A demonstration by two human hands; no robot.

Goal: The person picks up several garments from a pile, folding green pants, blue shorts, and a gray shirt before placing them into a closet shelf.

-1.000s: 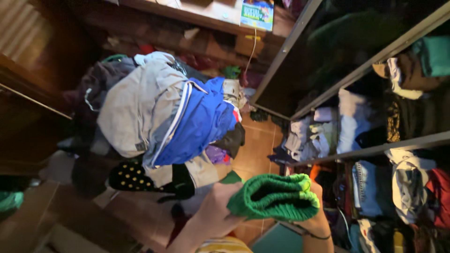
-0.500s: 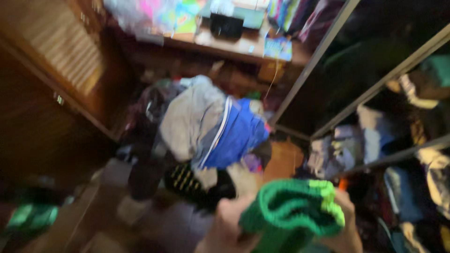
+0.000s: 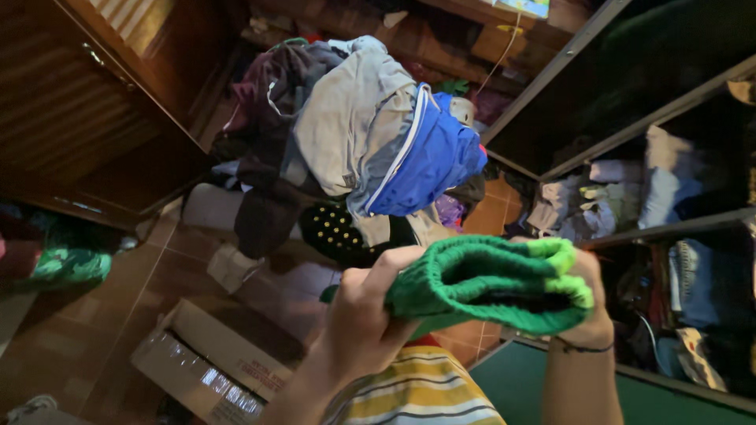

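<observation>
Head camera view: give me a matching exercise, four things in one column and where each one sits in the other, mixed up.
Things:
1. green knit garment
2. blue and grey jacket
3. cardboard box
4. folded clothes

Places:
A. on the wardrobe shelf at the right
B. on the tiled floor, lower left
C. held between left hand and right hand
D. atop the clothes heap

Pairs: 1-C, 2-D, 3-B, 4-A

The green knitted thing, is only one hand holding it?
No, both the left hand and the right hand grip the green knitted thing, one at each end.
</observation>
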